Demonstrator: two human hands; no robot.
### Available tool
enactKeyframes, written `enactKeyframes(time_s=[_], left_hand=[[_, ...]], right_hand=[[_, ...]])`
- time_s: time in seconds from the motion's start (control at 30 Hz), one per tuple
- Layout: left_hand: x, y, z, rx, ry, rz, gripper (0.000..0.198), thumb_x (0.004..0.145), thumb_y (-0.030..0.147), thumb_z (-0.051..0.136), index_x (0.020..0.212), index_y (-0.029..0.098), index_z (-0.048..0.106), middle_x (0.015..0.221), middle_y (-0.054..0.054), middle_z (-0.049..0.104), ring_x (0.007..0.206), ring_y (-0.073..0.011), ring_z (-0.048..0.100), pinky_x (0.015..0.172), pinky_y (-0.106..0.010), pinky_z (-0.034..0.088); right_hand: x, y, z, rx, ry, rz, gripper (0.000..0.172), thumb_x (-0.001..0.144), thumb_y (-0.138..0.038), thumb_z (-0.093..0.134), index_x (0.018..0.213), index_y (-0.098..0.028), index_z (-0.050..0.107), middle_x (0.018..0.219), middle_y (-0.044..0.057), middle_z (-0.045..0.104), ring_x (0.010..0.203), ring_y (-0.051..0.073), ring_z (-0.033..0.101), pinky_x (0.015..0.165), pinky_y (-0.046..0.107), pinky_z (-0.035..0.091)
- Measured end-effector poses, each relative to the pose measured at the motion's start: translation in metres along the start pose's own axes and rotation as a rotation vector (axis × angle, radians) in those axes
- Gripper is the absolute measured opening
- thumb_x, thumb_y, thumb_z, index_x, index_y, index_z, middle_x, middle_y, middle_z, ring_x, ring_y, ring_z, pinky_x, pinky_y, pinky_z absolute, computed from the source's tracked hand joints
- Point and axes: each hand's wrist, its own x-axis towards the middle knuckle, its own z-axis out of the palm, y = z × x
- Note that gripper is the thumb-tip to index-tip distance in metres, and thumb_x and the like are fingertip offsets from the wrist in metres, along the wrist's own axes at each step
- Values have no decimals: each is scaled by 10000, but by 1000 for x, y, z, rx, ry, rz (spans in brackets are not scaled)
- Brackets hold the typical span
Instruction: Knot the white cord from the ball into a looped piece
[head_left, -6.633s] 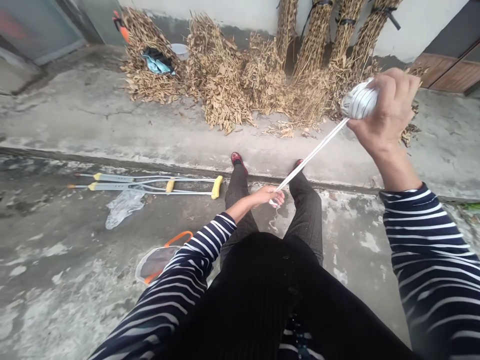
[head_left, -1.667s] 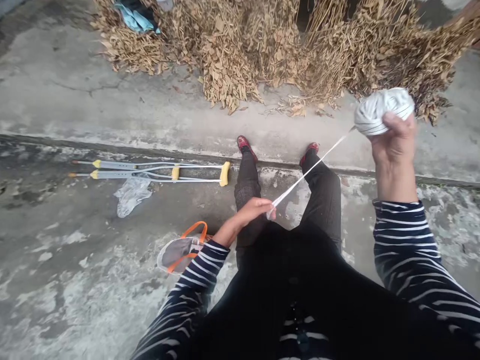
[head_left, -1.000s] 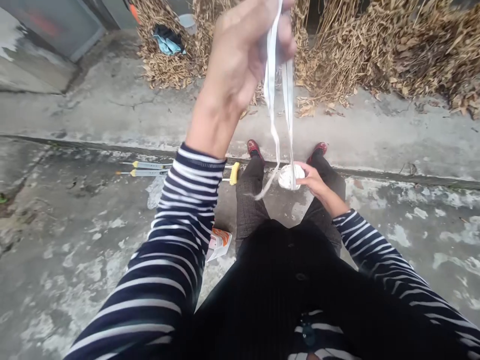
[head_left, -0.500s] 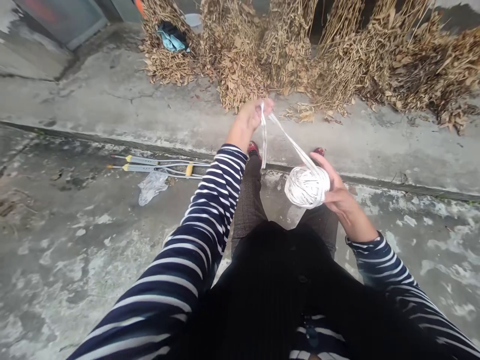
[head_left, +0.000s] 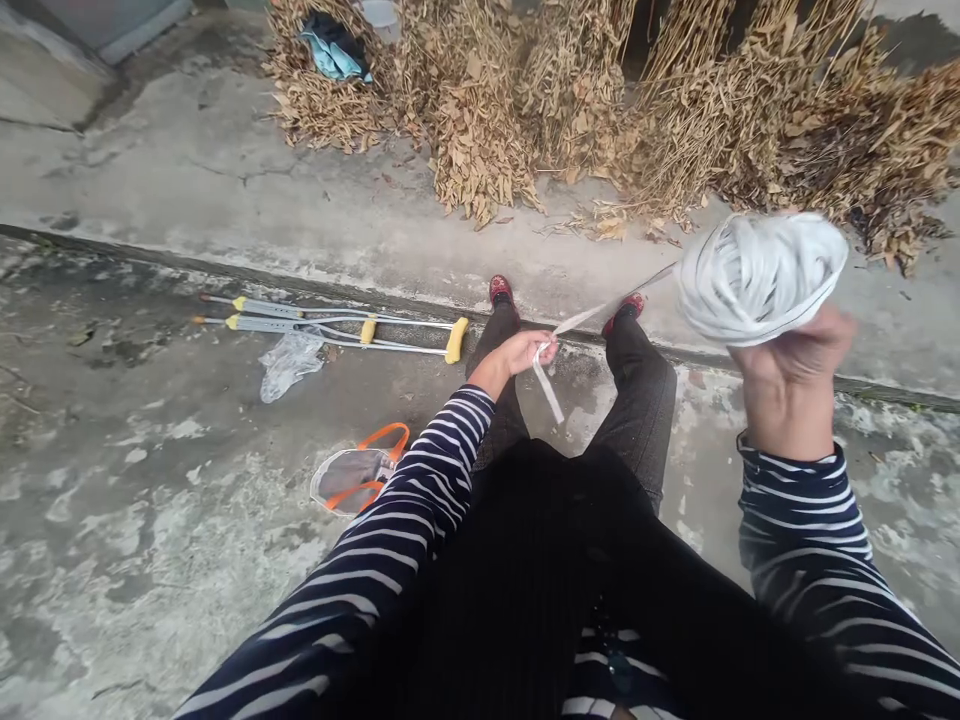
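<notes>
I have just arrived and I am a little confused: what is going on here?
The person's right hand holds a large, white wound ball of flat cord. The left hand pinches the white strand running from it, and a loose end hangs below the fingers. On the grey concrete, to the left, lie metal crutches with yellow pads; dry brown plant stalks are ahead.

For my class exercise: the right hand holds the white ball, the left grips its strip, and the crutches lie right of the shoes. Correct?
Not quite: the crutches lie left of the shoes in the head view. The right hand does hold the white ball, and the left hand grips its strip.
</notes>
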Motion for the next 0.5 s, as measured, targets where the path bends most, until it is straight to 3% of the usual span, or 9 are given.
enactKeyframes(time_s=[0.13, 0.2, 0.27, 0.33, 0.43, 0.5], left_hand=[[-4, -19, 3, 220, -170, -80, 86, 782, 86, 602, 724, 99, 665, 668, -89, 696, 690, -183, 711, 825, -316, 577], [-1, -19, 14, 484, -153, -49, 63, 752, 115, 647, 734, 112, 707, 789, -113, 755, 878, -229, 747, 915, -325, 558], [2, -9, 32, 709, -39, 81, 137, 711, 127, 695, 830, 135, 763, 937, -108, 791, 1029, -261, 732, 972, -334, 537], [-1, 7, 53, 748, -13, 290, 350, 695, 152, 739, 1042, 167, 782, 1127, -98, 785, 1169, -280, 690, 1048, -361, 504], [-16, 34, 90, 578, -200, 586, 546, 739, 295, 811, 1268, 197, 716, 1334, -101, 715, 1337, -295, 600, 1167, -415, 408], [-31, 47, 114, 470, -259, 718, 559, 734, 412, 855, 1228, 185, 726, 1284, -100, 735, 1359, -306, 582, 1191, -426, 373]], right_hand=[[9, -7, 0, 21, 9, -40, 846, 457, -250, 861, 1275, -311, 652, 1117, 78, 753, 1224, 399, 659, 1093, 629, 501], [12, -7, 0, -34, -58, 3, 817, 470, -330, 893, 1252, -321, 658, 1091, 72, 751, 1219, 402, 659, 1068, 629, 519], [15, -8, 3, -115, -140, 45, 792, 470, -420, 918, 1216, -329, 668, 1101, 66, 742, 1239, 403, 645, 1054, 604, 537], [19, -8, 8, -200, -215, 53, 795, 453, -483, 940, 1186, -328, 674, 1135, 55, 728, 1272, 397, 624, 1053, 566, 548], [25, -7, 18, -329, -284, 7, 783, 451, -520, 962, 1149, -306, 679, 1149, 37, 711, 1294, 373, 600, 1052, 516, 553], [30, -4, 25, -407, -288, -41, 742, 477, -505, 969, 1122, -280, 680, 1129, 34, 703, 1279, 360, 595, 1055, 519, 546]])
